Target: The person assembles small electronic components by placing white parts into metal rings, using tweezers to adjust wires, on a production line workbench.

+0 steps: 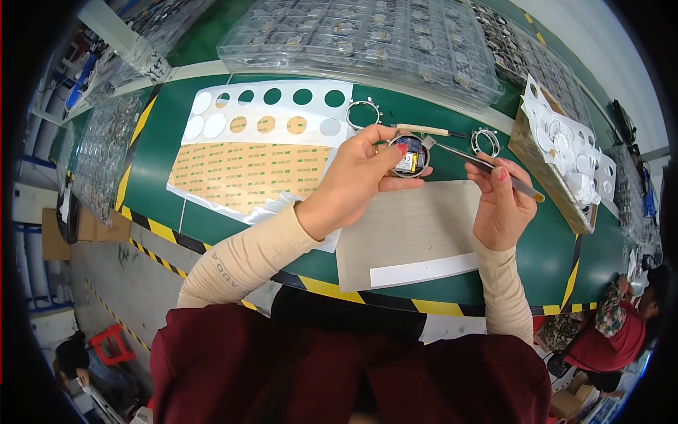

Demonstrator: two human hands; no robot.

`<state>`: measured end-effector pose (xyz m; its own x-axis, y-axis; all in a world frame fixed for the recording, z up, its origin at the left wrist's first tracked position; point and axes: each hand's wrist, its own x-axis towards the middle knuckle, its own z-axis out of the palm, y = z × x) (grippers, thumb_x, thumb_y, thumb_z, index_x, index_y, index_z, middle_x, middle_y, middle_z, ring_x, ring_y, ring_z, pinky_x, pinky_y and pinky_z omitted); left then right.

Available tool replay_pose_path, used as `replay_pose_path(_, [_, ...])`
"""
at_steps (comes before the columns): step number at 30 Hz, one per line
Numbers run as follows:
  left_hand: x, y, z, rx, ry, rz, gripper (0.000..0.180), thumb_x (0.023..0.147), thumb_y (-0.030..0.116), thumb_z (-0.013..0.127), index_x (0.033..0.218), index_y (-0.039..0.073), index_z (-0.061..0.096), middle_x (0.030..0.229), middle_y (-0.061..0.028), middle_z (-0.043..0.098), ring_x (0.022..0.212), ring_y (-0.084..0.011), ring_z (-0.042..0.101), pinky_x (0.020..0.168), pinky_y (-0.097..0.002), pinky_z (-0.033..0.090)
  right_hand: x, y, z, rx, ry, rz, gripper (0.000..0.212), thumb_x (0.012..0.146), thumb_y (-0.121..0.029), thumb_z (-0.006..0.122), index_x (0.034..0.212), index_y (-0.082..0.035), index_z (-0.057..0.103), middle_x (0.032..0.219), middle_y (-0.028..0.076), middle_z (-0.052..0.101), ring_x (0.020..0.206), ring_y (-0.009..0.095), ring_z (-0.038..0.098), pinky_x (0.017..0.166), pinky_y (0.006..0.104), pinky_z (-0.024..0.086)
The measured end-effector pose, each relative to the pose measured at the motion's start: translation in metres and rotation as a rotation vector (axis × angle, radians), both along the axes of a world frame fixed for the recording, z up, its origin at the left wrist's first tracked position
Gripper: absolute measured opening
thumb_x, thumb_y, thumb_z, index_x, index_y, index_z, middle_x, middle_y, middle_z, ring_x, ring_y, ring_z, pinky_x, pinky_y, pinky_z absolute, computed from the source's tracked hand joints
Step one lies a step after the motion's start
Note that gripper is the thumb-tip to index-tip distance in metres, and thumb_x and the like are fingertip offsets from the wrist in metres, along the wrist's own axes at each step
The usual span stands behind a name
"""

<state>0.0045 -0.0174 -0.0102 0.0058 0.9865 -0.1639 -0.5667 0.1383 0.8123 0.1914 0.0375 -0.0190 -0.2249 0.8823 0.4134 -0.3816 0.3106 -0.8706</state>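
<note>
My left hand grips a round watch case, its open back facing up and a battery label and dark circuitry showing inside. The left thumb presses near the case's upper part. In my right hand is a pair of tweezers, held like a pen, with the tip at the right rim of the case. A small grey piece shows at that tip; whether it is pinched I cannot tell. Just beyond the hands lie a thin brush and two metal watch case rings.
Below my hands is a grey mat with a white strip. A sheet of round adhesive stickers lies left. Clear trays of parts stand behind. At right sits a cardboard box of white cut-out sheets. A person sits far right.
</note>
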Motion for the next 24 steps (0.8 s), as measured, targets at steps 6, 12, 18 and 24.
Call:
replay_pose_path(6, [-0.003,0.0,0.003,-0.099,-0.083,0.007,0.021,0.088,0.007,0.04,0.107,-0.001,0.043,0.108,-0.0165,0.054,0.097,-0.0289,0.058,0.076,-0.033,0.054,-0.001,-0.001,0.0,0.041,-0.034,-0.038,0.019,0.087,-0.006,0.051,0.102,0.005,0.052,0.096,0.024,0.058,0.08,0.033,0.062,0.072,0.0374,0.052])
replay_pose_path(12, [-0.002,-0.001,0.004,-0.099,-0.152,-0.08,0.028,0.087,0.005,0.04,0.114,0.001,0.041,0.109,-0.015,0.053,0.103,-0.0291,0.055,0.08,-0.0354,0.052,-0.001,-0.004,0.0,0.13,-0.072,-0.041,0.019,0.086,-0.005,0.051,0.102,0.006,0.052,0.096,0.024,0.058,0.08,0.034,0.062,0.072,0.0405,0.052])
replay_pose_path(18, [-0.001,-0.003,0.004,-0.151,-0.229,-0.01,0.026,0.086,0.005,0.045,0.11,-0.002,0.043,0.106,-0.0127,0.052,0.095,-0.0265,0.058,0.078,-0.0344,0.053,-0.002,-0.008,0.0,0.2,-0.124,-0.024,0.017,0.085,-0.004,0.051,0.1,0.005,0.055,0.094,0.023,0.058,0.08,0.033,0.062,0.071,0.0415,0.053])
replay_pose_path(24, [0.001,-0.005,0.005,-0.121,-0.088,-0.023,0.025,0.087,0.006,0.043,0.112,0.002,0.041,0.105,-0.0153,0.054,0.099,-0.0309,0.057,0.079,-0.0353,0.053,-0.005,-0.01,-0.003,0.239,-0.14,-0.031,0.016,0.084,-0.002,0.052,0.098,0.005,0.057,0.093,0.021,0.058,0.078,0.033,0.062,0.07,0.041,0.054])
